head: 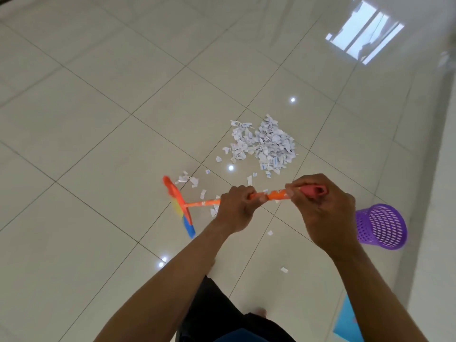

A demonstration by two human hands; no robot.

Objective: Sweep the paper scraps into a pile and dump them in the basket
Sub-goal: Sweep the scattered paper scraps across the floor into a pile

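The right hand (325, 213) curls round the red top end of a long orange plastic broom (202, 202), and the left hand (235, 209) grips the shaft lower down. A purple perforated plastic basket (385, 227) stands just to the right. The bristle head (182, 213) rests among stray bits. Farther off, torn white paper scraps (266, 144) lie heaped.

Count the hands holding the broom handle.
2. The left hand grips the broom handle mid-shaft; the right hand grips its red top end, near the purple basket.

Bright, soft daylight; window glare (365, 33) on glossy floor (98, 119).
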